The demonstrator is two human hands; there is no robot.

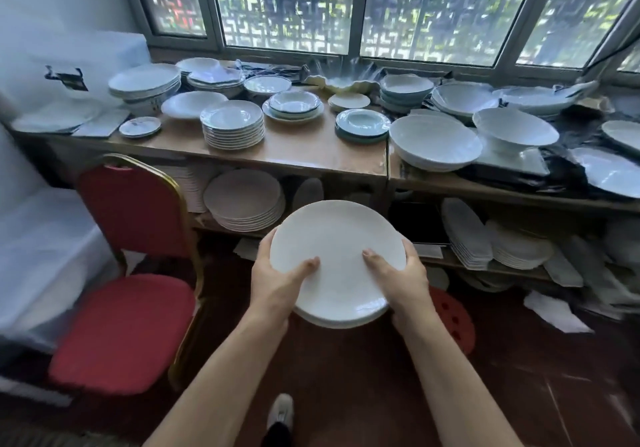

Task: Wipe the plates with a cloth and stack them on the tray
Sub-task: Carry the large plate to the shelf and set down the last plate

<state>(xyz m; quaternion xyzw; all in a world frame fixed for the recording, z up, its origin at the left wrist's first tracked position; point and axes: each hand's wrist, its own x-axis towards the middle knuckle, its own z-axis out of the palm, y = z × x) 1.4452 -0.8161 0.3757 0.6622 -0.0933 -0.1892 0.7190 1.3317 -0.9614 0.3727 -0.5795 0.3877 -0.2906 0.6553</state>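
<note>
We grip the white plate stack [334, 238] — left hand [273, 278] at 8 o'clock, right hand [403, 278] at 4 — probably unwiped; no cloth or tray visible.

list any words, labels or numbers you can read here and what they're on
No text here can be read.
Black mark on the white package: too blurred to read.
Dark specks on the small dish: too small to tell if they are writing.
Held plates: no marking shows.
</note>
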